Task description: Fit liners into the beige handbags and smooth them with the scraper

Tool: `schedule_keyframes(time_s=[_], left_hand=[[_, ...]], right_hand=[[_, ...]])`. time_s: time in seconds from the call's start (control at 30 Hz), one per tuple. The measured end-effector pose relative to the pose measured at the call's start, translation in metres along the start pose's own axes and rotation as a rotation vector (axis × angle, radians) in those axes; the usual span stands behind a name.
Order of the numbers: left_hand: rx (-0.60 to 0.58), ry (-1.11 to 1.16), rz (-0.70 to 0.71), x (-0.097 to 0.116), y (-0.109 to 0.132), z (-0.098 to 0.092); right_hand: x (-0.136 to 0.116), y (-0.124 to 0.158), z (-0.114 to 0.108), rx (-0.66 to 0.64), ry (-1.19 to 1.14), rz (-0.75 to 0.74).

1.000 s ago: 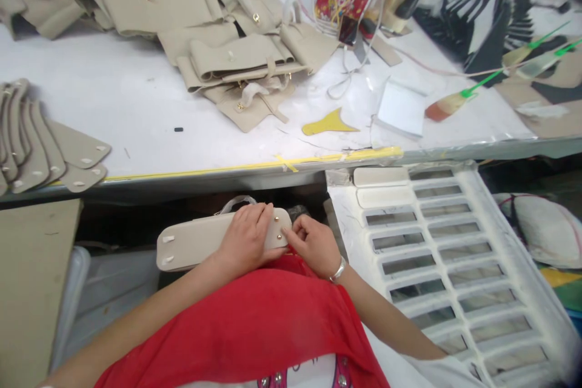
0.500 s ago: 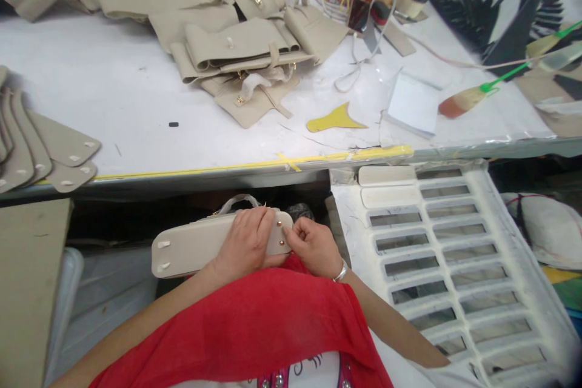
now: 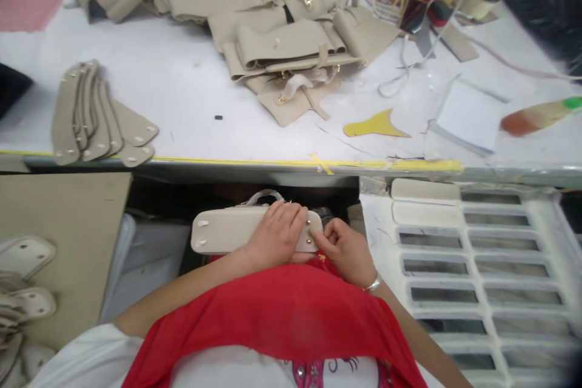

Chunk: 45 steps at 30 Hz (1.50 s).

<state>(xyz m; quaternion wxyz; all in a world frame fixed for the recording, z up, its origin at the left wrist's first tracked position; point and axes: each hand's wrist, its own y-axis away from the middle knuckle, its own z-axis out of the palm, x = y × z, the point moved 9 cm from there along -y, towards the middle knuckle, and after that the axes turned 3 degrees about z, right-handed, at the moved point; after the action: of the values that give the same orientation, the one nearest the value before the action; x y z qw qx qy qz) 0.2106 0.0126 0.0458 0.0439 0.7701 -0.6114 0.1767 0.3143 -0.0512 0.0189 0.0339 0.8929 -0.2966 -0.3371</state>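
A beige handbag point(image 3: 227, 230) lies on its side at my lap, its flat base facing up. Two gold studs point(image 3: 308, 231) show at the base's right end, and white-wrapped feet point(image 3: 202, 232) at the left end. My left hand point(image 3: 278, 231) is closed over the bag, its fingers across the base. My right hand point(image 3: 348, 248) is at the right end, thumb and curled fingers pinched close to the studs; whether something small is between them is hidden. Behind my left hand a wrapped handle point(image 3: 264, 195) sticks up.
Several beige bag parts point(image 3: 291, 42) are piled on the white table point(image 3: 182, 85). Stacked beige straps point(image 3: 91, 115) lie at left, a yellow scrap point(image 3: 376, 125) and white pad point(image 3: 470, 112) at right. A slotted white rack point(image 3: 473, 279) stands at my right, a beige board point(image 3: 82, 212) at my left.
The view has swung left, so everything sits further right and more of the left side shows. Both hands stay at the same places on the handbag.
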Motion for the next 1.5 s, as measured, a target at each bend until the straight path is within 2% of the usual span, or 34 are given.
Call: schedule_keyframes(time_s=[0.1, 0.2, 0.3, 0.37, 0.47, 0.53, 1.03, 1.23, 1.37, 1.43, 1.5], left_hand=[[-0.023, -0.06, 0.027, -0.01, 0.025, -0.017], [-0.015, -0.107, -0.093, -0.045, 0.069, -0.043], [-0.034, -0.098, -0.209, -0.083, 0.108, -0.053], [-0.048, -0.061, -0.221, -0.097, 0.122, -0.051], [-0.039, -0.022, -0.219, -0.106, 0.125, -0.045], [-0.029, -0.02, -0.225, -0.108, 0.124, -0.042], [-0.008, -0.032, -0.191, -0.104, 0.132, -0.041], [-0.025, -0.003, -0.357, -0.108, 0.131, -0.045], [0.006, 0.122, -0.36, -0.108, 0.131, -0.051], [0.073, 0.259, -0.353, -0.113, 0.136, -0.054], [0.152, 0.444, -0.406, -0.123, 0.145, -0.053]], right_hand=[[-0.005, -0.002, -0.014, 0.093, 0.108, -0.082], [-0.045, 0.0, -0.016, 0.146, 0.22, -0.372], [-0.093, 0.006, 0.011, 0.013, 0.299, -0.664], [-0.117, 0.006, 0.035, -0.102, 0.333, -0.769], [-0.134, 0.001, 0.06, -0.2, 0.384, -0.794], [-0.138, -0.002, 0.066, -0.216, 0.41, -0.778], [-0.136, 0.01, 0.081, -0.154, 0.63, -0.805], [-0.141, 0.014, 0.086, -0.137, 0.671, -0.796], [-0.166, 0.032, 0.107, -0.119, 0.639, -0.929], [-0.176, 0.04, 0.116, -0.124, 0.625, -1.001], [-0.178, 0.042, 0.119, -0.124, 0.615, -1.035]])
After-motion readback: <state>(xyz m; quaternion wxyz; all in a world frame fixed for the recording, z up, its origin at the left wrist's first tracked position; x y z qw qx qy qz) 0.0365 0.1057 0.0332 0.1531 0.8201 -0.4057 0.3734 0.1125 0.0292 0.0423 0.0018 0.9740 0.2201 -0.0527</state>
